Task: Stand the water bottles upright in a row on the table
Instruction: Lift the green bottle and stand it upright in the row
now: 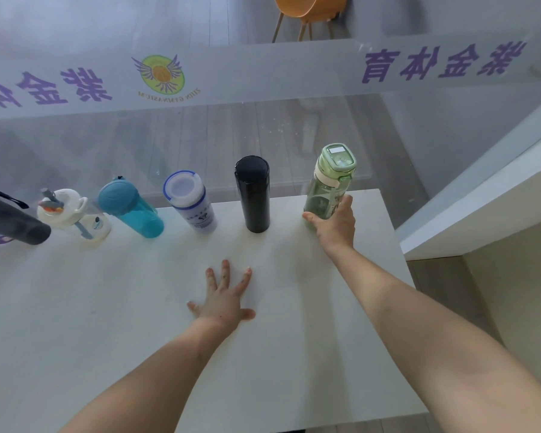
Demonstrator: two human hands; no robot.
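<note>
Several bottles stand in a row along the far edge of the white table [138, 307]. From the left: a dark bottle [10, 223], a white one with a strap [75, 218], a teal one [132, 209], a white one with a blue-rimmed lid [189, 201], a black flask [253, 193] and a green bottle [330, 179]. My right hand [334, 223] is wrapped around the base of the upright green bottle at the row's right end. My left hand [225, 295] lies flat on the table, fingers spread, holding nothing.
A glass wall with purple lettering runs right behind the table's far edge. A white ledge [481, 195] stands off the right side. An orange chair [306, 10] is visible beyond the glass.
</note>
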